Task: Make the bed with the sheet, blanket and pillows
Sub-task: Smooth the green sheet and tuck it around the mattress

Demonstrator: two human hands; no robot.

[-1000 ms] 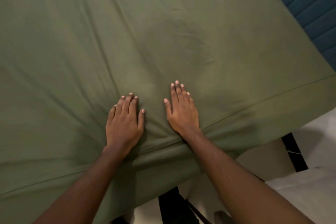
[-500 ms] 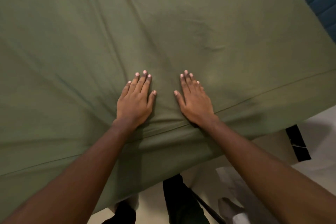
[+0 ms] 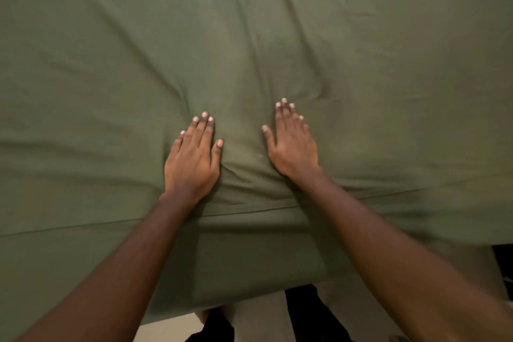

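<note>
Your left hand (image 3: 191, 158) and right hand (image 3: 294, 144) both lie flat on the green sheet (image 3: 249, 36). The fingers are straight and close together, the thumbs turn in toward each other, and neither hand holds anything.

Over the last second you slide both palms forward, away from your body. The seam (image 3: 249, 209) that ran level with your wrists a second ago now lies behind them, under your forearms. The gap between your hands is also a little wider than it was.

The sheet covers everything ahead of and to both sides of your hands, and it drapes down over the bed's edge behind your wrists. Long creases fan out from just beyond your fingertips, and a small pucker sits between your thumbs near the heels of your palms.

This looks like a smoothing stroke partway through. The cloth is already spread, but the push seems to be driving slack ahead of your fingers rather than clearing it. You probably need to sweep outward to each side.

No blanket or pillow is in view, so the task looks to be at an early stage.
</note>
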